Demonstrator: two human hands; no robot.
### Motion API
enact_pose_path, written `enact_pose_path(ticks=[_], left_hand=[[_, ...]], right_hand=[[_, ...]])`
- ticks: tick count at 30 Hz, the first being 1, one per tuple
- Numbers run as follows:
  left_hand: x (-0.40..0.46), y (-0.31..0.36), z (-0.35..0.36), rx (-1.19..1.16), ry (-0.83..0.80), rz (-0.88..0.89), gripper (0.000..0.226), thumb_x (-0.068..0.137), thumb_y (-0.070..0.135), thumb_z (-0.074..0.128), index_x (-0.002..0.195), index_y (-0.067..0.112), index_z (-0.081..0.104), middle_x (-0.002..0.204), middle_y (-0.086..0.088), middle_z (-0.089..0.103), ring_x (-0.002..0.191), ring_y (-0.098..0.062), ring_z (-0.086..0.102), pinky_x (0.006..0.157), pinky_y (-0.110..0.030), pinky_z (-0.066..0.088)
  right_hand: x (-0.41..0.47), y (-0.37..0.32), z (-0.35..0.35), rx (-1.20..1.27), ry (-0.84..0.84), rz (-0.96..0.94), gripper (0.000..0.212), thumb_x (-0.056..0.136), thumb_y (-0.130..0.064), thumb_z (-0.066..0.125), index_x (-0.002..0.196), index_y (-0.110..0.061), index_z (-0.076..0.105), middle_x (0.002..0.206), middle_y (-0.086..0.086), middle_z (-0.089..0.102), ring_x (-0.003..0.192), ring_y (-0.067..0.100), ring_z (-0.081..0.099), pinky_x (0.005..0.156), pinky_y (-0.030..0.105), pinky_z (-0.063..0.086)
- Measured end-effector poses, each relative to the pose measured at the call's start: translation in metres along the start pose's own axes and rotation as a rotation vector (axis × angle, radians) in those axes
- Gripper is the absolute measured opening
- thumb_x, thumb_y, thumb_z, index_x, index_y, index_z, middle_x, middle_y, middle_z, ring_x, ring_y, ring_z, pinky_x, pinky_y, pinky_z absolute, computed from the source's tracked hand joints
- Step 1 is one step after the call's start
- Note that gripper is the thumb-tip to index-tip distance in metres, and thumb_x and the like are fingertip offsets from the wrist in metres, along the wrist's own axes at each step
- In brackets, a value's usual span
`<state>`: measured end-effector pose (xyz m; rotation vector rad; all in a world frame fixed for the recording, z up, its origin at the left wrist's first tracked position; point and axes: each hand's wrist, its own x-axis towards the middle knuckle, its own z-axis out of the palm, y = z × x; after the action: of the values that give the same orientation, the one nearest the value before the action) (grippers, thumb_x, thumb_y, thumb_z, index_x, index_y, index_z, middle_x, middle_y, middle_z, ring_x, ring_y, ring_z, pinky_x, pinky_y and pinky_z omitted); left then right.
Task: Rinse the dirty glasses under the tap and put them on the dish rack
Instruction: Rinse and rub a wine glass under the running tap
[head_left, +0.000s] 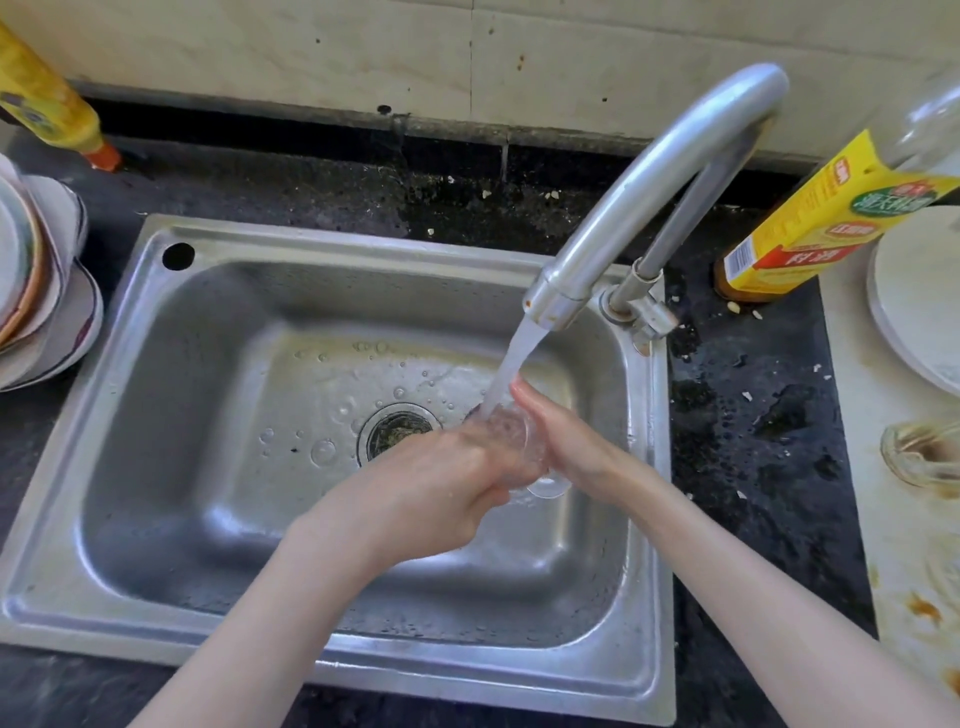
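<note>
Your left hand grips the clear glass, fingers curled round its wall, and your right hand presses against the opposite side with the fingers laid fairly straight along it. The glass sits between the two palms, low inside the sink, just beyond and to the right of the drain as your left hand sees it.

What the next move turns on is how the glass lies. Its long axis is tilted, not upright: the mouth points up and away from you toward the tap, and the thick base points back toward your wrists. The stream of water falls from the spout straight onto the mouth end, right above your right fingertips.

Your left hand has the fuller hold, so it looks like the one to carry the glass out; the right only steadies.

No dish rack is clearly visible here. A pile of bowls and plates stands far out beyond your left hand, and a dirty glass waits well off past your right forearm.
</note>
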<state>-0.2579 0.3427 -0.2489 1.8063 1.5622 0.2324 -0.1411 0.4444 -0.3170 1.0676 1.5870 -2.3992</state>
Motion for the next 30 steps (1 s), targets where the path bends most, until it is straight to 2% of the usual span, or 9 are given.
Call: enact_pose_path(ticks=[5,10,14,16,19,24,26,28,30], left_hand=[[0.001,0.001,-0.006,0.021,0.018,-0.129,0.018,0.092,0.027,0.052,0.104,0.034,0.062,0.101,0.006,0.064,0.096,-0.02,0.057,0.079,-0.034,0.045],[0.006,-0.003,-0.004,-0.28,0.267,-0.198,0.027,0.082,0.021,0.068,0.064,0.037,0.055,0.067,0.024,0.059,0.072,0.006,0.056,0.069,-0.017,0.044],[0.001,-0.009,-0.004,-0.374,0.119,-0.136,0.018,0.085,0.007,0.064,0.089,0.024,0.069,0.085,0.027,0.061,0.083,0.013,0.056,0.076,-0.004,0.038],[-0.001,-0.01,-0.006,-0.325,0.055,-0.118,0.017,0.085,0.01,0.065,0.092,0.024,0.072,0.087,0.021,0.066,0.085,0.006,0.058,0.079,-0.01,0.041],[0.001,-0.006,-0.01,-0.34,0.196,-0.155,0.022,0.079,0.012,0.072,0.065,0.028,0.065,0.066,0.018,0.063,0.071,0.0,0.056,0.064,-0.013,0.038],[0.005,-0.006,-0.001,-0.328,0.397,-0.198,0.022,0.077,0.014,0.073,0.067,0.018,0.054,0.065,0.013,0.052,0.069,0.005,0.05,0.064,-0.008,0.036],[0.005,-0.005,-0.002,-0.318,0.277,-0.132,0.011,0.077,0.023,0.07,0.073,0.024,0.06,0.073,0.018,0.057,0.075,0.005,0.053,0.069,-0.01,0.04],[0.003,-0.003,-0.004,-0.32,0.102,-0.057,0.015,0.079,0.018,0.069,0.086,0.031,0.068,0.08,0.026,0.059,0.08,0.006,0.058,0.076,-0.012,0.044],[0.002,-0.003,-0.004,-0.296,0.075,-0.072,0.019,0.079,0.013,0.071,0.087,0.031,0.072,0.08,0.025,0.062,0.08,0.005,0.059,0.077,-0.016,0.046]], right_hand=[[-0.005,-0.003,-0.005,-0.014,-0.118,-0.009,0.079,0.081,-0.073,0.028,0.089,0.0,0.059,0.072,0.012,0.052,0.063,0.023,0.041,0.058,0.033,0.024],[-0.017,0.005,0.0,-0.049,0.041,-0.246,0.059,0.085,-0.055,0.041,0.104,0.0,0.05,0.057,-0.013,0.05,0.051,0.0,0.043,0.05,0.016,0.032],[-0.02,-0.007,0.001,-0.085,0.162,-0.209,0.047,0.084,-0.059,0.043,0.083,-0.014,0.058,0.053,-0.005,0.046,0.041,0.001,0.037,0.04,0.013,0.025],[-0.02,-0.011,-0.001,-0.116,0.038,-0.077,0.061,0.087,-0.069,0.028,0.062,-0.026,0.062,0.045,0.002,0.041,0.038,0.009,0.027,0.04,0.02,0.015],[-0.016,-0.012,-0.002,-0.117,-0.092,-0.005,0.073,0.083,-0.073,0.013,0.05,-0.023,0.056,0.04,-0.001,0.038,0.038,0.011,0.017,0.044,0.029,0.006],[-0.013,0.003,0.008,-0.186,0.235,-0.215,0.068,0.083,-0.068,0.033,0.099,-0.006,0.054,0.086,0.002,0.056,0.076,0.006,0.055,0.069,0.03,0.044],[-0.013,0.005,0.011,-0.121,0.202,-0.185,0.085,0.077,-0.078,0.036,0.101,0.002,0.054,0.092,0.02,0.056,0.081,0.026,0.053,0.071,0.048,0.042],[-0.013,0.0,0.009,-0.066,0.082,-0.089,0.092,0.077,-0.082,0.033,0.097,0.004,0.056,0.085,0.028,0.058,0.076,0.028,0.049,0.067,0.041,0.033],[-0.013,-0.008,0.006,-0.055,-0.016,0.0,0.08,0.086,-0.073,0.022,0.097,-0.002,0.059,0.067,0.007,0.065,0.059,0.02,0.056,0.057,0.027,0.04]])
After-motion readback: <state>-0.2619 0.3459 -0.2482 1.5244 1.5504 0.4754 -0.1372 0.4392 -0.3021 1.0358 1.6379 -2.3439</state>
